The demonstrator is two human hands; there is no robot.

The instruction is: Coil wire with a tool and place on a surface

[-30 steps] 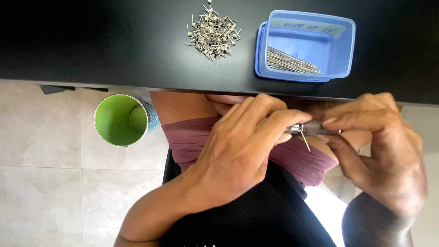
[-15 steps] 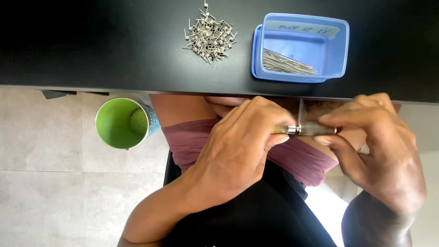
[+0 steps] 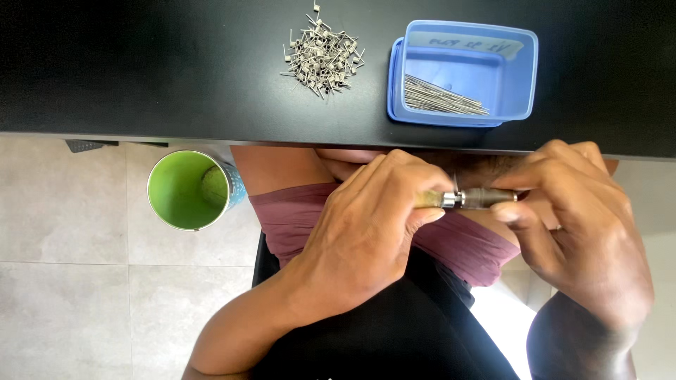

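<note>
Black tabletop up top, pale tiled floor below its edge, and we're looking straight down into the lap. On the table, a loose heap of small wire coils, and just to its right a blue tub with a bundle of straight wires lying inside. Down by the table's edge, over the floor, a green cup, well left of the action.

Now the hands, both below the table edge, in front of the maroon shirt. The left hand is curled, fingers wrapped over the brassy end of a small tool lying level between the two hands. The right hand comes in from the other side, thumb and fingers pinched on the tool's grey metal end. A thin bit of wire sticks up at the tool's middle, right between the two grips. Hands close, nearly meeting across the tool.
</note>
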